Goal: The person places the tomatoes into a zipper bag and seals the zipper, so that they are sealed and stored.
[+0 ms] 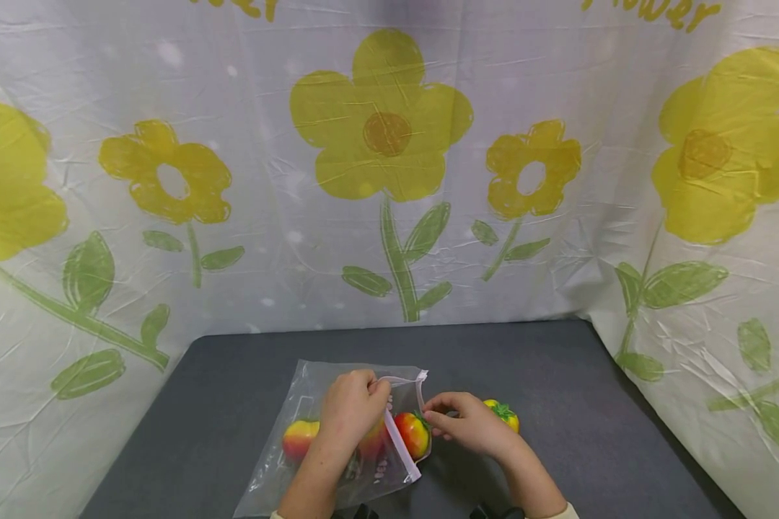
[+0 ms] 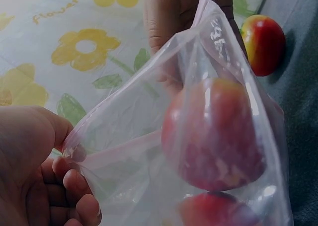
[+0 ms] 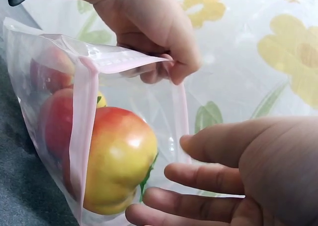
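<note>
A clear zip bag [image 1: 314, 389] with a pink zip edge [image 1: 399, 445] lies on its side, its mouth spread open to the right. My left hand [image 1: 353, 405] pinches the upper rim between thumb and fingers and lifts it. Inside are several red-and-yellow, tomato-like fruits [image 1: 298, 438]; one with a green leafy top [image 3: 121, 161] sits right at the mouth. Beside the mouth is my right hand [image 3: 213, 171], its fingers loosely extended and nothing held, the thumb close to the pink rim. Another such fruit [image 1: 505, 414] lies outside the bag, partly behind my right hand.
The dark grey table [image 1: 526, 360] extends around the bag. White curtains [image 1: 266, 288] printed with yellow flowers hang behind it and at both sides. Dark wrist-camera parts [image 1: 366, 512] show at the bottom edge of the head view.
</note>
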The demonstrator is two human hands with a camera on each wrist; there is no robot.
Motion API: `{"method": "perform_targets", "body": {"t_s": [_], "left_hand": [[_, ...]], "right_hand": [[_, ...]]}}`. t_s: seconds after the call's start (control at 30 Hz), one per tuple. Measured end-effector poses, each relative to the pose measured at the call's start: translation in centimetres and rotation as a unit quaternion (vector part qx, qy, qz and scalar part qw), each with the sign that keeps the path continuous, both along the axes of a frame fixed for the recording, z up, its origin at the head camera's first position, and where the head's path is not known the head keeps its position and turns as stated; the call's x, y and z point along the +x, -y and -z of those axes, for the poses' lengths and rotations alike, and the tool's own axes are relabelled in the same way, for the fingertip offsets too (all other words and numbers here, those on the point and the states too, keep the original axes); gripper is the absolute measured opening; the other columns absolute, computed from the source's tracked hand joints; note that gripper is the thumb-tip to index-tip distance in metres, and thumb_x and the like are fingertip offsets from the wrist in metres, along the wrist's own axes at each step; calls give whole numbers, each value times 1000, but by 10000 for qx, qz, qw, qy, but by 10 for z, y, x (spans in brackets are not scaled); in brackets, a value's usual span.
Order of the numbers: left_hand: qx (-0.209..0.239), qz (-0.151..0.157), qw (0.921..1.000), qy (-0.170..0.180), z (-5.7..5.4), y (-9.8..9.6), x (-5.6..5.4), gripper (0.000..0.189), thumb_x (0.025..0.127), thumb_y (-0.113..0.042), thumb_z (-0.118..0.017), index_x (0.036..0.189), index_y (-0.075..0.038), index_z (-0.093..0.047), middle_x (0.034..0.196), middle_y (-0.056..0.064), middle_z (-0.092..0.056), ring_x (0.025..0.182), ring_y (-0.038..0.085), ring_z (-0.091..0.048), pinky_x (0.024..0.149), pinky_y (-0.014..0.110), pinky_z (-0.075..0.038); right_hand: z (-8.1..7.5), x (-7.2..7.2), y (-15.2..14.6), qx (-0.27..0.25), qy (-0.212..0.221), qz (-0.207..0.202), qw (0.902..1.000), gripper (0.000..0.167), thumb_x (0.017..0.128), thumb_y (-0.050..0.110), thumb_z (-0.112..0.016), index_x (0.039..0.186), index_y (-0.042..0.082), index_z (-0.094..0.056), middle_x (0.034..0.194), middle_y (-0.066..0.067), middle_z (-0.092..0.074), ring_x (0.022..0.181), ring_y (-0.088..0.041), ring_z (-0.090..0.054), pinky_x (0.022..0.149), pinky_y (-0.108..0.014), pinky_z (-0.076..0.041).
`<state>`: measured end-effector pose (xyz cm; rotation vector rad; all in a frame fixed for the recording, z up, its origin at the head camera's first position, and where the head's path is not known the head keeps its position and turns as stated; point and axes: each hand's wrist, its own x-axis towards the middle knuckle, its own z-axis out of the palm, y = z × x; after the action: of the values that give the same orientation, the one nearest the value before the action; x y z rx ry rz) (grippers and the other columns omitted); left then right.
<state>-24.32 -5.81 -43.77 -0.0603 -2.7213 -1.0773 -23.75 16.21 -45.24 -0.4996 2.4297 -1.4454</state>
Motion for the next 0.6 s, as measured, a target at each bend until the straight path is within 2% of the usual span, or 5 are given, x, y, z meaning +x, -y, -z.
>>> {"method": "perform_targets", "body": {"t_s": [0.13, 0.3, 0.4, 0.6], "left_hand": [[1, -24, 10000, 45, 0, 0, 1, 35, 90, -27, -64, 61, -14, -51, 53, 1, -45, 45, 17, -43, 44, 27, -38], [43, -27, 10000, 58, -1, 0, 2, 33, 90, -27, -64, 61, -14, -52, 54, 0, -47, 46, 17, -45, 45, 27, -39], [91, -42, 9999, 139, -2, 0, 1, 33, 90, -27, -64, 62, -15, -53, 55, 0, -49, 46, 18, -47, 46, 26, -40], [9, -45, 9996, 283, -3, 0, -2, 34, 90, -27, -63, 61, -14, -52, 54, 2, -46, 46, 19, -45, 46, 27, -37]], "right_hand": [[2, 0, 0, 159, -164, -307, 9993, 20, 95, 13, -67, 112, 2, -71, 104, -6, -69, 93, -27, -66, 79, -41, -57], [3, 2, 2, 303, -134, -789, 9963, 21, 95, 8, -65, 115, 2, -71, 110, -6, -71, 100, -26, -66, 88, -44, -56], [2, 3, 2, 331, -152, -817, 9960, 22, 95, 9, -64, 115, 2, -71, 110, -6, -71, 101, -27, -66, 88, -45, -55], [-1, 4, -3, 304, -228, -626, 9973, 21, 97, 10, -62, 114, 5, -72, 111, -5, -71, 103, -29, -66, 87, -42, -55]]}}
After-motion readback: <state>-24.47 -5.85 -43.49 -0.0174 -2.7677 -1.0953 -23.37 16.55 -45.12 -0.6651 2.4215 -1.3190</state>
